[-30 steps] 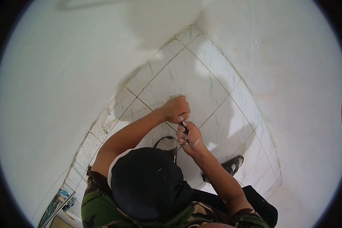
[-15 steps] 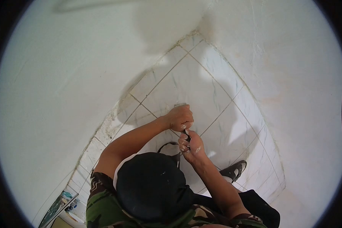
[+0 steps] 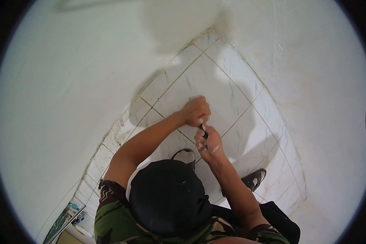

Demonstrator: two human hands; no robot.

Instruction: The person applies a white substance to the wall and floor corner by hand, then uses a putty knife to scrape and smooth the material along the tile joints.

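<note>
Beyond a cluttered container (image 3: pixel 84 233), left fingers (image 3: pixel 205 107) and right fingers (image 3: pixel 199 140) grip a dark handle (image 3: pixel 204 131).

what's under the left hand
Past the left hand, a pale rough edge shows against the tiles; on the near side, a black handle runs into the right hand. What lies directly under is hidden.

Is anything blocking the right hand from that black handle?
Nothing I can see: the right hand is wrapped around the black handle. The left hand is curled at its far end.
</note>
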